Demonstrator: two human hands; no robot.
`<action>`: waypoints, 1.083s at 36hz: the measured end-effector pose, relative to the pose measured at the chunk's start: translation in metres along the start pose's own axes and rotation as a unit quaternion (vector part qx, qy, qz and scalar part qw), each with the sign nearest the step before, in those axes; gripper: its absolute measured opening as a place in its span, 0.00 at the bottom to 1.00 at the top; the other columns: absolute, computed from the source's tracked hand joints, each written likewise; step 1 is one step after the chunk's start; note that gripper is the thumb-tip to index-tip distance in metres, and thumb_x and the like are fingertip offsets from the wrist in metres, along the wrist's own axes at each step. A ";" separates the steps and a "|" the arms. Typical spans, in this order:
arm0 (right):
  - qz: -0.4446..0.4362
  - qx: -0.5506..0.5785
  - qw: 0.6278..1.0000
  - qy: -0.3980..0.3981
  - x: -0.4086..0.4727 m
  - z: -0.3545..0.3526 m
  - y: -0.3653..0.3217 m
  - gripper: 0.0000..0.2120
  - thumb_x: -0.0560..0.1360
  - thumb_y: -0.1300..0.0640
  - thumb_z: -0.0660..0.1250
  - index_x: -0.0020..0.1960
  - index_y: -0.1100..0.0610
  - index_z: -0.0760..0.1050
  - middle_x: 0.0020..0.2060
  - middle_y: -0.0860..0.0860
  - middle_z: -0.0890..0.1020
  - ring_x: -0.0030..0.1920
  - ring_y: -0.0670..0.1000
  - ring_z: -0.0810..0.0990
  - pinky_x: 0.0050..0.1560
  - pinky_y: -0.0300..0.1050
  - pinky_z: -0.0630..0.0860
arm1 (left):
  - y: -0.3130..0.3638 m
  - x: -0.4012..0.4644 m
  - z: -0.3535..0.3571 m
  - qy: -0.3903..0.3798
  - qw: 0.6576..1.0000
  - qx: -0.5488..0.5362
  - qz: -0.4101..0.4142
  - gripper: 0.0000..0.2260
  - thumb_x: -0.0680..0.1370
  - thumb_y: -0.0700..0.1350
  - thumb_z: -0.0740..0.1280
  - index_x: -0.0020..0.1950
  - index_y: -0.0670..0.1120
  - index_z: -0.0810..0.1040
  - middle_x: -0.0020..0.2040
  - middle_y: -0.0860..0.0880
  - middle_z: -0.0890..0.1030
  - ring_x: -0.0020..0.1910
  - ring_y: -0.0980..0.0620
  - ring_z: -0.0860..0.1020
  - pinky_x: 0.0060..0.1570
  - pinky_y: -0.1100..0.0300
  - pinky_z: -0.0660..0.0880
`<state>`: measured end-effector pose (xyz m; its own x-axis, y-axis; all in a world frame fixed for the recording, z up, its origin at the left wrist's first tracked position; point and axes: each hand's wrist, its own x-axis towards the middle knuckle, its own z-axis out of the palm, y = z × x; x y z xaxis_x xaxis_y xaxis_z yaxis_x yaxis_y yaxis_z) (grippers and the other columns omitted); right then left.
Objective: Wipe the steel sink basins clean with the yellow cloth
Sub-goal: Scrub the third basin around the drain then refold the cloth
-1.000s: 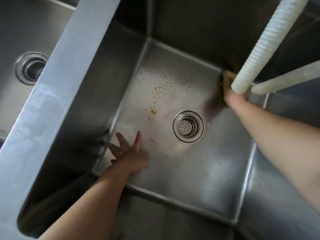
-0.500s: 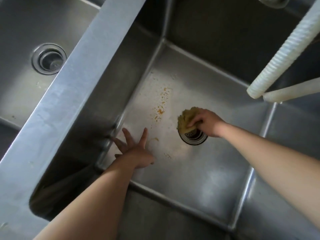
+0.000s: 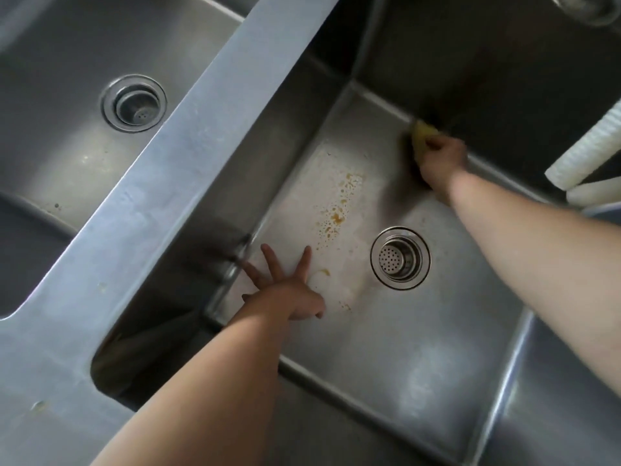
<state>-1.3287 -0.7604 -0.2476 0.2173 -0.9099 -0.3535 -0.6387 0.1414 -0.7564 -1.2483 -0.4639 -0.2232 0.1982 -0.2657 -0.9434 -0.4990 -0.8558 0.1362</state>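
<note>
The right hand (image 3: 442, 159) gripped the yellow cloth (image 3: 422, 135) at the basin's (image 3: 420, 348) upper seam; the left hand (image 3: 285, 287) pressed flat, fingers spread. Next, likely the orange stains (image 3: 337, 210) at frame centre.

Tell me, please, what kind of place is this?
Probably a commercial kitchen or scullery wash area. Two deep steel basins sit side by side, split by a broad steel divider, and white ribbed hoses hang over the right one.
</note>
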 end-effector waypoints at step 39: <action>0.078 -0.006 0.995 0.059 -0.002 0.050 0.002 0.19 0.76 0.56 0.66 0.66 0.53 0.75 0.66 0.55 0.77 0.66 0.56 0.75 0.69 0.48 0.69 | 0.006 0.009 -0.002 0.005 1.000 0.013 -0.018 0.46 0.74 0.55 0.66 0.73 0.69 0.30 0.71 0.41 0.18 0.66 0.23 0.22 0.67 0.25 0.44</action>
<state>-1.2930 -0.7392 -0.2758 0.0269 -0.9163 -0.3996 -0.6667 0.2814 -0.6901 -1.2483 -0.4722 -0.2303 0.2254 -0.2401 -0.9442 -0.5132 -0.8531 0.0944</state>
